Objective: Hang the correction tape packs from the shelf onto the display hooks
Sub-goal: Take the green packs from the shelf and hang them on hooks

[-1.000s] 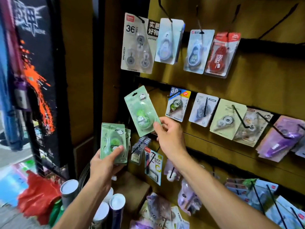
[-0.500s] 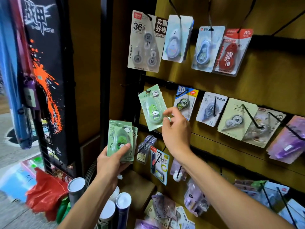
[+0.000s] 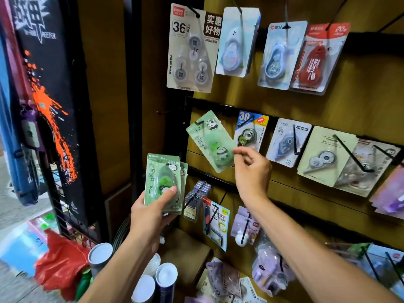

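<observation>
The display board (image 3: 284,101) carries rows of hooks. One green pack (image 3: 211,141) hangs tilted on a hook (image 3: 197,123), apparently just threaded. The left hand (image 3: 150,213) grips the remaining packs (image 3: 162,182) as stock; the right hand (image 3: 251,169), fingers loosely curled, holds nothing beside it.

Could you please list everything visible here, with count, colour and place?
hanging panda pack: one, green, tilted on a middle-row hook
held panda packs: small stack, green, in left hand
top-row packs: four, grey, pale blue, red, on upper hooks
middle-row packs: several, mixed colours, right of panda pack
display board: one, brown, behind the hooks
tubes: four, white caps, bottom left
bag: one, red, bottom left
left hand: gripping the stack
right hand: beside hung pack, fingers loose
</observation>
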